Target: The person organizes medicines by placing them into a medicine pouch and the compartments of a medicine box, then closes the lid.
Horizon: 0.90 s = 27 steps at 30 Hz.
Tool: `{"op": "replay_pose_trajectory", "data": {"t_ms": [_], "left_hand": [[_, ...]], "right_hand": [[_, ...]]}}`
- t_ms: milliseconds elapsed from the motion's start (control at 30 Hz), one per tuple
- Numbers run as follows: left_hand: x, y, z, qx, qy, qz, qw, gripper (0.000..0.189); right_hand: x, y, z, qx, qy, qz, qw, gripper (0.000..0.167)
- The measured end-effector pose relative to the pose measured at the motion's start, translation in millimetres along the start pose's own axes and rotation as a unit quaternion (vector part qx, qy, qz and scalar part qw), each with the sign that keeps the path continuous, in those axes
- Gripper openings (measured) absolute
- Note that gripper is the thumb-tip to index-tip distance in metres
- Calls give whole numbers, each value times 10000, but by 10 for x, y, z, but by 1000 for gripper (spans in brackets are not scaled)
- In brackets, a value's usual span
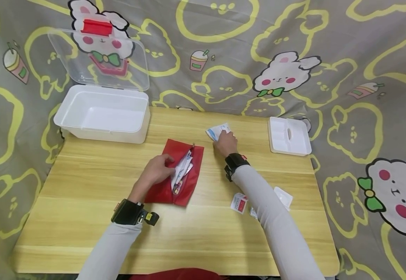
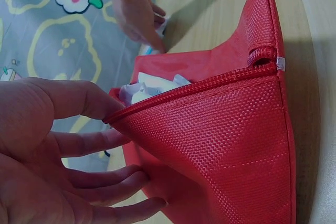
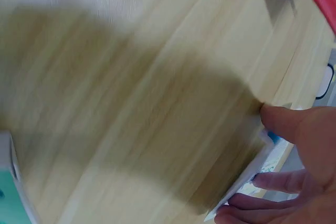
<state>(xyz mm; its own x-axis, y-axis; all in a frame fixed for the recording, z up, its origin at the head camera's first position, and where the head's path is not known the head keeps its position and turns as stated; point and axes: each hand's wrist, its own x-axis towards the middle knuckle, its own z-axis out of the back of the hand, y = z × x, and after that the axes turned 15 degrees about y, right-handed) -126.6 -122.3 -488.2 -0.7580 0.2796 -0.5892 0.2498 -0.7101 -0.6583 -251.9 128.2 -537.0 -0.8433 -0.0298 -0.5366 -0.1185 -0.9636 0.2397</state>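
A red zip pouch [image 1: 192, 186] lies unzipped on the table, with white packets [image 1: 181, 171] showing in its opening. My left hand [image 1: 156, 170] pinches the pouch's zipper edge between thumb and forefinger, the other fingers spread beside it. In the left wrist view the red fabric [image 2: 210, 129] is pulled up by this grip, hiding most of the contents. Farther back, my right hand [image 1: 226, 144] holds a white and blue packet [image 1: 218, 131] low at the tabletop. The right wrist view shows the fingers along this packet [image 3: 247, 174], with the thumb near its blue end.
A white box [image 1: 101, 134] with its clear lid [image 1: 101, 58] raised stands at the back left. At the back right sits a white divided tray [image 1: 289, 136]. Small packets, including a red and white one [image 1: 239, 203] and a white one [image 1: 284, 197], lie by my right forearm.
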Motion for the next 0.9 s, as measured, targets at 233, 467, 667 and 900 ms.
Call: {"op": "replay_pose_trajectory", "data": {"t_ms": [233, 467, 667, 900], "left_hand": [[-24, 14, -2, 21, -37, -29, 10000, 45], [-58, 16, 9, -34, -33, -100, 9999, 43], [-64, 20, 13, -101, -82, -24, 9999, 26], [-67, -3, 3, -179, -82, 14, 9998, 18]], "right_hand": [[-54, -59, -33, -197, 40, 252, 9995, 46], [-171, -153, 59, 290, -493, 752, 9955, 29], [-360, -145, 195, 1172, -1175, 968, 9814, 37], [-622, -105, 256, 2461, -1240, 1225, 9534, 30]]}}
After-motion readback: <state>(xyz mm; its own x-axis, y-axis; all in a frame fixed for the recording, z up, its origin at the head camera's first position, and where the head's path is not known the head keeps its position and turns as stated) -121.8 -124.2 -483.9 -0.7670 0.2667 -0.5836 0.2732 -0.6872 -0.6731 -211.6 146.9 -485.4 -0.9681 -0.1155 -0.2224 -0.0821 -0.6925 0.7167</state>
